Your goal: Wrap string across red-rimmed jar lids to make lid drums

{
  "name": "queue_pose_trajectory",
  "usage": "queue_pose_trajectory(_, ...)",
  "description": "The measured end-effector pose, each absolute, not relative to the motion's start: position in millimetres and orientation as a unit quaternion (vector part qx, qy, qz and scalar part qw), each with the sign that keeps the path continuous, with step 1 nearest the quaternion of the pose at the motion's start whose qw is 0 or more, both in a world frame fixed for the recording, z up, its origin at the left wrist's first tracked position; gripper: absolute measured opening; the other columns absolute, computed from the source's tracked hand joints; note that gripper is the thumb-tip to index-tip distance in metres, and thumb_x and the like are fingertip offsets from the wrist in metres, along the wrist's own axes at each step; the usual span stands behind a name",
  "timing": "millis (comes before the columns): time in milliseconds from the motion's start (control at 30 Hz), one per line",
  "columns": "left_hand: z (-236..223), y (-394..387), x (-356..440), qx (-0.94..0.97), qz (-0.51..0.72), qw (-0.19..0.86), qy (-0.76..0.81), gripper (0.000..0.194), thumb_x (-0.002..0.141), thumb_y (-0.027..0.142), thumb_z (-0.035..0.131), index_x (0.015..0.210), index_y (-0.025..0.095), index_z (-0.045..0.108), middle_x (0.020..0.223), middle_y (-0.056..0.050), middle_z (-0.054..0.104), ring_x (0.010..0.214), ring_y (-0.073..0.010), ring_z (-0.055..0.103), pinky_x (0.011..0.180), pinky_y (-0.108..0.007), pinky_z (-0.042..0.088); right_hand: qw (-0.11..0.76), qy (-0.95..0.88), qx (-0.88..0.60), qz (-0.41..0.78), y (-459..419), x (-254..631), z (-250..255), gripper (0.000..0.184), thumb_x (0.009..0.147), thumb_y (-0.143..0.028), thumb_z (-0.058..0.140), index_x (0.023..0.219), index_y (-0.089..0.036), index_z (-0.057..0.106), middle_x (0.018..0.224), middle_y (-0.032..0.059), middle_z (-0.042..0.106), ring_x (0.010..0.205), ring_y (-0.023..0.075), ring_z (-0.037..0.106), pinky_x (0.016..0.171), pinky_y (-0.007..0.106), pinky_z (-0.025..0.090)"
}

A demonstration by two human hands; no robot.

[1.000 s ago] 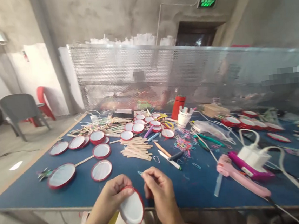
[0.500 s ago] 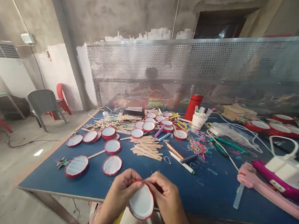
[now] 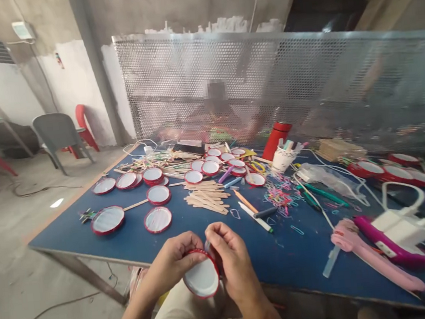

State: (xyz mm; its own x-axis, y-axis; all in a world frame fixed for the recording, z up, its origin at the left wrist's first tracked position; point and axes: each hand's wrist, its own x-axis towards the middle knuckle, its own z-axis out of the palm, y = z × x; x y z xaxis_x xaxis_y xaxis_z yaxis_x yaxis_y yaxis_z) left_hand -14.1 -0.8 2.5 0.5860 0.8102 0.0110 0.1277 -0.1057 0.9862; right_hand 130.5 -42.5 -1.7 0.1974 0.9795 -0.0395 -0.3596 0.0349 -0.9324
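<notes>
My left hand (image 3: 180, 255) is closed on a round white disc with a red rim (image 3: 202, 277), much like a jar lid. Its thumb presses the upper face, and the disc tilts over my lap just off the table's front edge. At the disc's upper right rim, my right hand (image 3: 227, 253) is pinched, thumb against fingers. A small pale, translucent bit shows by those fingertips, too small to name. Similar red-rimmed discs (image 3: 158, 220) lie on the table beyond. Straight ahead is a pile of flat wooden craft sticks (image 3: 206, 197).
On the blue table (image 3: 203, 223) are markers (image 3: 255, 216), colourful paper clips (image 3: 281, 193), a pen cup (image 3: 283, 157) and a red bottle (image 3: 276, 141). A pink glue gun (image 3: 375, 254) and a purple power strip (image 3: 397, 242) with cables lie right. Behind a perforated metal screen (image 3: 174, 73) sits a person.
My right hand has risen slightly from the disc's rim, and a pale bit now shows at its fingertips. My left hand still grips the disc. The camera view has tipped downward.
</notes>
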Motion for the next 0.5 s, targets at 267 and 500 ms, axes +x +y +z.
queue_pose_trajectory(267, -1.2, -7.3, -8.8, 0.718, 0.321, 0.490, 0.376, 0.013, 0.085, 0.028, 0.064, 0.080, 0.017, 0.059, 0.075, 0.002, 0.063, 0.067, -0.0115, 0.052, 0.060, -0.021, 0.037, 0.581, -0.388, -0.486, 0.525, -54.7, 155.8, -1.4, 0.041, 0.075, -0.056, 0.075, 0.086, -0.016, 0.067, 0.062, -0.0037, 0.054, 0.049, 0.0065, 0.041, 0.046, 0.018, 0.033)
queue_pose_trajectory(500, 7.2, -5.8, -10.3, 0.716, 0.304, 0.508, 0.371, 0.013, 0.084, 0.026, 0.065, 0.078, 0.016, 0.059, 0.071, 0.004, 0.057, 0.065, -0.0103, 0.047, 0.059, -0.020, 0.035, 0.545, -0.418, -0.454, 0.567, -60.6, 152.7, 3.0, 0.031, 0.081, -0.045, 0.074, 0.073, -0.017, 0.063, 0.066, -0.0035, 0.051, 0.058, 0.0080, 0.043, 0.052, 0.018, 0.036)
